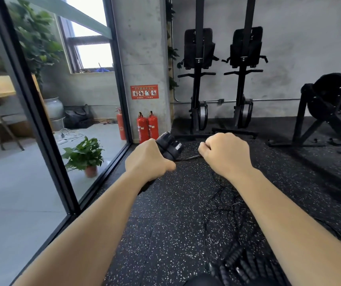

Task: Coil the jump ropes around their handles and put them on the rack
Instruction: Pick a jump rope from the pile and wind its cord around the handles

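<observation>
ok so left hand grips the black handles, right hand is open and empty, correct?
No. The right hand is curled and pinches the thin black cord running from the handles. The left hand does grip the handles. Head view shows it.

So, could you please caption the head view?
Left hand grips jump-rope handles; right hand pinches the cord.

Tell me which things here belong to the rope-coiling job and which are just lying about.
Job: handles, gripped by the left hand; rope, pinched by the right hand; tangled ropes.
Lying about: fire extinguishers; potted plant; rowers; red sign.
</observation>
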Motion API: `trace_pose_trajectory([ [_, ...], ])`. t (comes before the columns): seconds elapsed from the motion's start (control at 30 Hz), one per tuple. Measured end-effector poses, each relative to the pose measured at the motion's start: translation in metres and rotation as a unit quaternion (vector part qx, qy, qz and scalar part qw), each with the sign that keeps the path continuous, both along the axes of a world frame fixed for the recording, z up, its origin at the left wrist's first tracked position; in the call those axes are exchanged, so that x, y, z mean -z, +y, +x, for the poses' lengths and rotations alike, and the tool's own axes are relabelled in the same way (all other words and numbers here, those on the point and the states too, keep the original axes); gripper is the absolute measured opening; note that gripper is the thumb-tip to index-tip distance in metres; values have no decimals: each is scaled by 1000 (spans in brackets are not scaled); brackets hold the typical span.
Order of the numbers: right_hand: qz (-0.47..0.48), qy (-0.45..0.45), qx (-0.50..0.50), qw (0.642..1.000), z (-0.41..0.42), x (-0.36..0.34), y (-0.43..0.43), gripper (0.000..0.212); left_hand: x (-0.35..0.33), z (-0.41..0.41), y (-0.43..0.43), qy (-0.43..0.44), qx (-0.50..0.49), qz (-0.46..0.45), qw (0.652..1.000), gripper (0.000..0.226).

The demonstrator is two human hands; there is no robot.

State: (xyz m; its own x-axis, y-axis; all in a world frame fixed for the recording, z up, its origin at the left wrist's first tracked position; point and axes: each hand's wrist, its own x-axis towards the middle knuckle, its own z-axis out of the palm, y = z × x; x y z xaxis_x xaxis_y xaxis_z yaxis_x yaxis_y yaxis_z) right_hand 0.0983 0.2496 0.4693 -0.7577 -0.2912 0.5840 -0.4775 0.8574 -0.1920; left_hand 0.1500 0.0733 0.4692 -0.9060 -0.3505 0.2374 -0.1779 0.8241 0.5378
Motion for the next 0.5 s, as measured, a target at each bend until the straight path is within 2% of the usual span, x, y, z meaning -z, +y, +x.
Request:
trace_pose_trajectory([
  [0.23,116,86,18,989,25,-22,-19,45,-10,-4,5,-16,-53,-194,980,33],
  [0.4,183,129,-31,974,33,-46,-25,43,-4,-9,18,14,-8,-359,933,33],
  [0.5,242,167,-63,954,30,-57,-27,44,-3,-9,28,17,42,-439,897,24],
])
